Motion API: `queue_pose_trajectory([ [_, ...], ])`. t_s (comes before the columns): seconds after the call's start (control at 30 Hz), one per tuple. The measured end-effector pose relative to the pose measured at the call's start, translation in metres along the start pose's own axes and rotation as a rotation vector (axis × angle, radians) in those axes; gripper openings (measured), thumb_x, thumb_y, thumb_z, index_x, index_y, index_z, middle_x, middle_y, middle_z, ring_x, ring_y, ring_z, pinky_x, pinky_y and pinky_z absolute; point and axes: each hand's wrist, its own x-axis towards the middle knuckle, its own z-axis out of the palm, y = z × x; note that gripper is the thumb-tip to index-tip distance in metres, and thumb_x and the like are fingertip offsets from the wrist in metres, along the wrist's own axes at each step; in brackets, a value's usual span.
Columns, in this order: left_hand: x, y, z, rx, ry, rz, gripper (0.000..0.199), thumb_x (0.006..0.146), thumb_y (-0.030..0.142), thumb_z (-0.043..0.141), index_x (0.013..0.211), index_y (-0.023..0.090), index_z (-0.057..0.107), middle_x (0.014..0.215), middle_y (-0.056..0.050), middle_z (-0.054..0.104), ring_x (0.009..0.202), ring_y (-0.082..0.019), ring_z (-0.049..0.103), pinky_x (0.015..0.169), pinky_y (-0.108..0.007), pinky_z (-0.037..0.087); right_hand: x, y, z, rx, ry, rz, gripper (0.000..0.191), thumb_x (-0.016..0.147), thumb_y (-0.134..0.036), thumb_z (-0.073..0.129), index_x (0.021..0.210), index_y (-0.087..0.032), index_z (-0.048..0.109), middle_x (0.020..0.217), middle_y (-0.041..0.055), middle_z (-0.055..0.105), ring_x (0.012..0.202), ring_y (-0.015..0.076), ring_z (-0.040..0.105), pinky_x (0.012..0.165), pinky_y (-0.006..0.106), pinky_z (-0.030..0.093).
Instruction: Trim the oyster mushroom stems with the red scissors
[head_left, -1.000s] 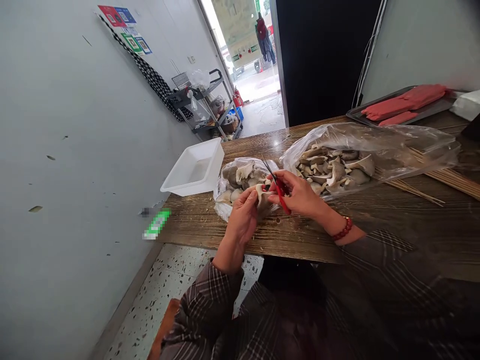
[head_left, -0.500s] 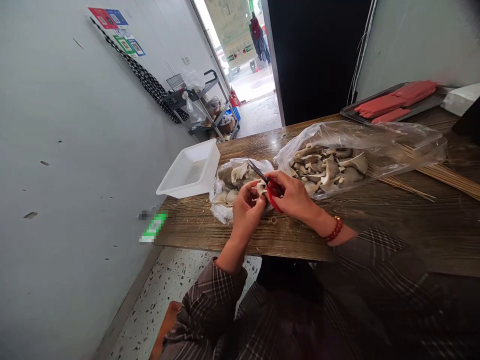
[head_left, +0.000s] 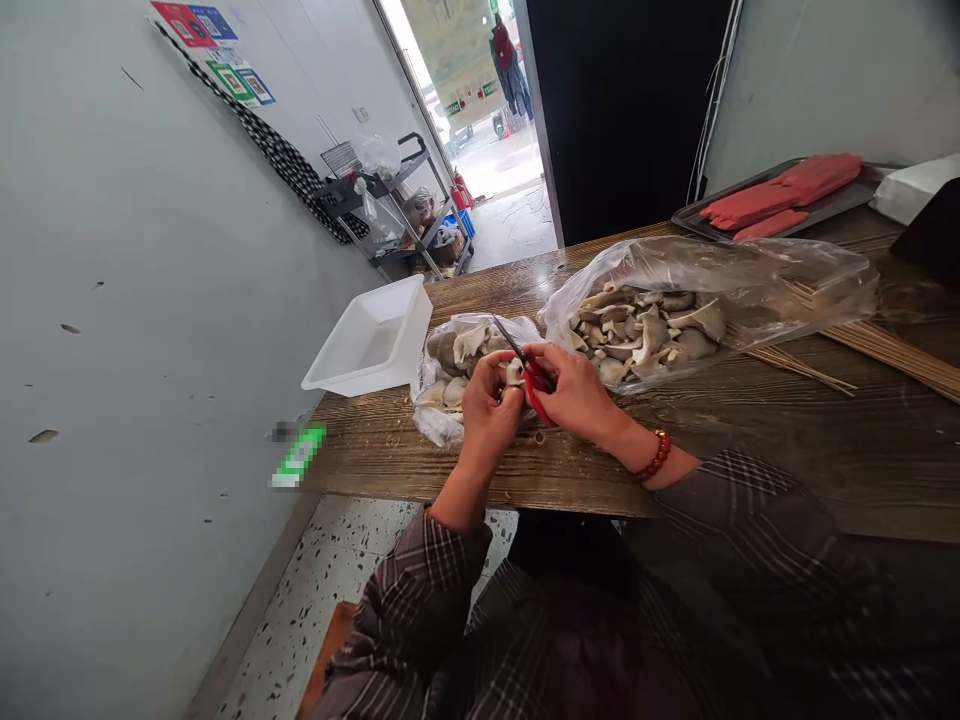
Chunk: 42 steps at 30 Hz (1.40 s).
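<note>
My left hand (head_left: 490,408) pinches a small pale mushroom piece (head_left: 514,373) over the near side of the table. Red-handled scissors (head_left: 537,396) are in my right hand (head_left: 574,392), their dark blades pointing up and to the left beside the piece. Both hands nearly touch. Behind them lies an opened plastic bag of mushrooms (head_left: 453,352), partly hidden by my left hand. A larger clear bag (head_left: 780,262) spreads to the right, with many cut grey-white mushrooms (head_left: 649,335) in it.
A white plastic bin (head_left: 367,340) stands at the table's left end, near the wall. Thin wooden skewers (head_left: 892,350) lie at the right. A dark tray (head_left: 686,217) with red packets (head_left: 784,195) is at the back right. Beyond the table is a shelf cart (head_left: 420,215).
The whole view has shifted slightly, so things sit a little further left. The scissors and my right hand are closer to the mushroom piece in my left hand.
</note>
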Motion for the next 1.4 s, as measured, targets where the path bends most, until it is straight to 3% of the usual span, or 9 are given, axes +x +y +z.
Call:
queue_pose_trajectory([
  [0.23, 0.004, 0.002, 0.000, -0.057, -0.020, -0.049, 0.045, 0.065, 0.011, 0.059, 0.109, 0.020, 0.059, 0.067, 0.007, 0.054, 0.058, -0.009, 0.046, 0.057, -0.021, 0.035, 0.007, 0.003, 0.001, 0.457, -0.048, 0.253, 0.043, 0.064, -0.027, 0.074, 0.105, -0.016, 0.067, 0.080, 0.0013, 0.071, 0.073, 0.0151, 0.066, 0.071, 0.029, 0.053],
  [0.4, 0.002, 0.004, -0.001, -0.161, -0.046, -0.109, 0.043, 0.066, 0.011, 0.060, 0.108, 0.019, 0.057, 0.070, 0.007, 0.056, 0.056, -0.007, 0.046, 0.055, -0.019, 0.035, 0.005, -0.003, 0.000, 0.641, -0.040, 0.367, 0.048, 0.056, -0.032, 0.084, 0.099, -0.017, 0.067, 0.077, -0.0017, 0.067, 0.066, 0.0107, 0.059, 0.063, 0.025, 0.048],
  [0.53, 0.005, 0.002, -0.004, -0.265, -0.032, -0.212, 0.044, 0.063, 0.013, 0.062, 0.106, 0.019, 0.056, 0.079, 0.004, 0.063, 0.060, -0.007, 0.053, 0.058, -0.019, 0.043, 0.006, -0.002, -0.003, 0.702, -0.028, 0.384, 0.051, 0.056, -0.036, 0.086, 0.099, -0.017, 0.066, 0.075, -0.0025, 0.065, 0.062, 0.0102, 0.057, 0.058, 0.025, 0.047],
  [0.7, 0.013, -0.001, -0.022, -0.329, 0.022, -0.291, 0.044, 0.064, 0.019, 0.069, 0.107, 0.020, 0.060, 0.078, 0.005, 0.063, 0.064, -0.009, 0.060, 0.063, -0.023, 0.054, 0.014, 0.001, -0.012, 0.645, 0.034, 0.318, 0.053, 0.061, -0.039, 0.085, 0.105, -0.020, 0.063, 0.075, -0.0037, 0.064, 0.061, 0.0114, 0.059, 0.059, 0.027, 0.052],
  [0.87, 0.021, 0.006, -0.021, -0.323, -0.151, -0.351, 0.045, 0.068, 0.029, 0.082, 0.109, 0.016, 0.070, 0.086, -0.003, 0.073, 0.069, -0.012, 0.066, 0.064, -0.023, 0.056, 0.016, -0.003, -0.012, 0.588, -0.057, 0.309, 0.055, 0.060, -0.031, 0.085, 0.109, -0.021, 0.063, 0.079, -0.0025, 0.070, 0.070, 0.0130, 0.064, 0.065, 0.026, 0.053],
  [1.0, 0.030, 0.018, -0.007, -0.341, -0.222, -0.315, 0.034, 0.064, 0.030, 0.089, 0.089, 0.015, 0.071, 0.079, -0.002, 0.073, 0.065, -0.011, 0.065, 0.061, -0.020, 0.054, 0.020, -0.003, -0.014, 0.640, -0.100, 0.341, 0.059, 0.059, -0.034, 0.088, 0.111, -0.021, 0.062, 0.080, -0.0026, 0.071, 0.064, 0.0112, 0.061, 0.061, 0.026, 0.053],
  [1.07, 0.036, 0.024, 0.000, -0.329, -0.229, -0.283, 0.029, 0.064, 0.027, 0.089, 0.080, 0.015, 0.068, 0.074, -0.001, 0.070, 0.062, -0.010, 0.064, 0.061, -0.020, 0.053, 0.023, -0.002, -0.020, 0.612, -0.008, 0.317, 0.057, 0.061, -0.037, 0.089, 0.109, -0.021, 0.063, 0.079, -0.0020, 0.070, 0.063, 0.0114, 0.060, 0.060, 0.026, 0.053],
  [1.23, 0.059, 0.032, 0.029, -0.277, -0.299, -0.237, 0.026, 0.065, 0.024, 0.086, 0.077, 0.016, 0.064, 0.070, 0.002, 0.066, 0.059, -0.009, 0.059, 0.060, -0.021, 0.051, 0.033, 0.002, -0.052, 0.463, 0.518, 0.145, 0.045, 0.085, -0.044, 0.072, 0.123, -0.024, 0.059, 0.092, 0.0019, 0.068, 0.077, 0.0149, 0.065, 0.067, 0.028, 0.056],
  [1.4, 0.090, 0.021, 0.078, -0.264, -0.372, -0.229, 0.021, 0.073, 0.019, 0.080, 0.081, 0.014, 0.062, 0.072, 0.000, 0.066, 0.062, -0.008, 0.059, 0.063, -0.021, 0.049, 0.038, 0.013, -0.079, 0.370, 0.738, 0.001, 0.047, 0.095, -0.048, 0.059, 0.137, -0.031, 0.050, 0.100, 0.0032, 0.067, 0.087, 0.0162, 0.066, 0.072, 0.030, 0.056],
])
